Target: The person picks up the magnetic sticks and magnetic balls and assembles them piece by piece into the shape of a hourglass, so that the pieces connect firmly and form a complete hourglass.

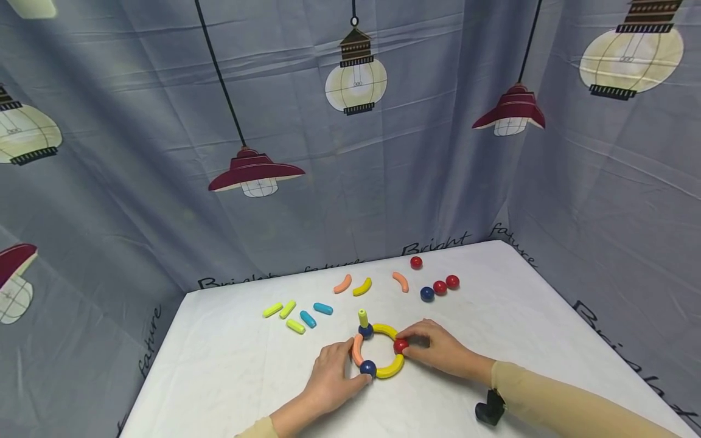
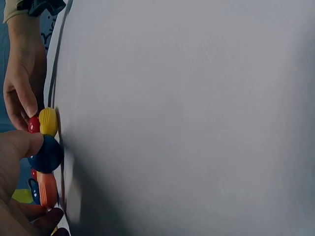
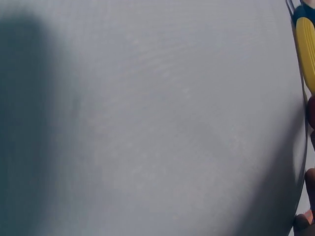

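Note:
A ring of curved pieces and balls lies on the white table: a yellow curve (image 1: 390,368) at the front, another yellow curve (image 1: 385,330) at the back, and an orange curve (image 1: 357,350) on the left. Blue balls join it at front left (image 1: 368,368) and back left (image 1: 365,331); a light-green stick (image 1: 362,317) rises from the back one. My left hand (image 1: 331,377) grips the ring's left side, its thumb on the front blue ball (image 2: 47,155). My right hand (image 1: 438,348) pinches the red ball (image 1: 401,346) on the right side.
Behind the ring lie loose green sticks (image 1: 296,326), blue sticks (image 1: 308,319), two orange curves (image 1: 342,284) and a yellow curve (image 1: 362,287). At the back right are a blue ball (image 1: 427,294) and several red balls (image 1: 440,288). A patterned grey curtain surrounds the table's far sides.

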The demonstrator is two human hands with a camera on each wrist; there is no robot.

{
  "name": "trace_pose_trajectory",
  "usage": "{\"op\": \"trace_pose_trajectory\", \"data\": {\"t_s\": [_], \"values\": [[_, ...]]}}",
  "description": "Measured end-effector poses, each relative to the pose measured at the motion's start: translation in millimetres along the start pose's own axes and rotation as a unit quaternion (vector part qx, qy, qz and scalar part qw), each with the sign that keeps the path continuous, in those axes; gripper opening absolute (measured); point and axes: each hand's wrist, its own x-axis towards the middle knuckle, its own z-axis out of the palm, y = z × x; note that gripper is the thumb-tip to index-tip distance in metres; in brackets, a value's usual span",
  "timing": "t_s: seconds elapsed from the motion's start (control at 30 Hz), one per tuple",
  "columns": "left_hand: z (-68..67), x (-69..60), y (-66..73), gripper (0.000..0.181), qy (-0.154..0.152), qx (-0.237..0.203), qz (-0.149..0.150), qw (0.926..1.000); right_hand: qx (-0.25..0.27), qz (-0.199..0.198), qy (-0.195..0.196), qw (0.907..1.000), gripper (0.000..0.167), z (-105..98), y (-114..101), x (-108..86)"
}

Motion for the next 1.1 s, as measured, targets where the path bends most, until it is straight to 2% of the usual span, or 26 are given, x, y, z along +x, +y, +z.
{"op": "trace_pose_trajectory", "data": {"t_s": [0.27, 0.4, 0.57, 0.83, 1.1], "values": [[-4.9, 7.9, -9.5, 0.065, 0.03, -0.001, 0.012, 0.9995, 0.015, 0.006, -0.021, 0.9997, 0.026, -2, -6, -4.9], [-7.4, 13.1, -12.8, 0.057, 0.041, 0.0, 0.009, 0.9991, 0.005, 0.013, -0.019, 0.9997, 0.027, -1, -5, -7.5], [-10.4, 20.0, -16.9, 0.046, 0.06, -0.001, 0.009, 0.9982, -0.017, -0.003, -0.025, 0.9995, 0.029, 0, -8, -10.8], [-15.9, 31.7, -20.0, 0.036, 0.061, -0.009, -0.005, 0.9981, -0.045, -0.029, -0.064, 0.9965, 0.034, 3, -15, -16.7], [-18.7, 39.9, -20.3, 0.035, 0.061, -0.005, 0.014, 0.998, -0.055, -0.056, -0.1, 0.9919, 0.039, 7, -26, -28.8]]}}
